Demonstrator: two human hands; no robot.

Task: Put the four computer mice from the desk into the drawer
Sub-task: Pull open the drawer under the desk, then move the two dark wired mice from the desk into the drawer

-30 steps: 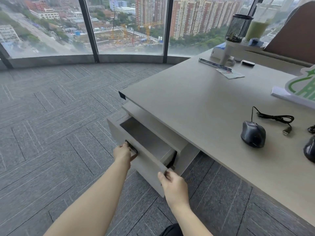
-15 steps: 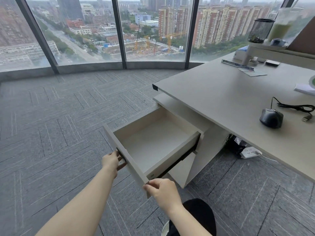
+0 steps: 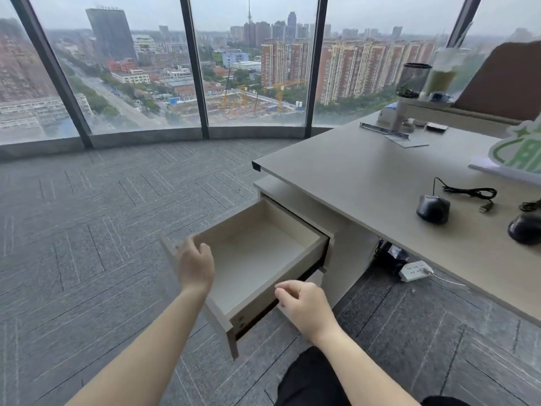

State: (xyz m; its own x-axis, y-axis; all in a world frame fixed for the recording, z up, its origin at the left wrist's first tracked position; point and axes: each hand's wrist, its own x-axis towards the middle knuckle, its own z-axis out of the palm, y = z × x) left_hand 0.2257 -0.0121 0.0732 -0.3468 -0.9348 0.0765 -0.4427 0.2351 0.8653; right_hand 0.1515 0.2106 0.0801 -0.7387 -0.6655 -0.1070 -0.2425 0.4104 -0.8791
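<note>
The beige drawer (image 3: 292,268) under the desk stands pulled far out, and its inside is bare. My left hand (image 3: 196,266) hovers over the drawer's front panel, fingers loosely apart, holding nothing. My right hand (image 3: 304,306) floats above the drawer's near right corner, fingers curled and empty. On the desk (image 3: 351,174) to the right lies a dark wired mouse (image 3: 433,208) with its coiled cable and USB plug behind it. A second dark mouse (image 3: 525,228) sits at the right edge of the view, partly cut off. Other mice are out of view.
A white power strip (image 3: 415,271) and dark cables lie on the carpet under the desk. A green and white sign (image 3: 521,150), a mesh pen cup (image 3: 412,79), a ruler and papers stand at the desk's far side. Floor-to-ceiling windows close off the back.
The drawer went from slightly open to fully pulled out. Both hands have let go of its front and now hover just above it.
</note>
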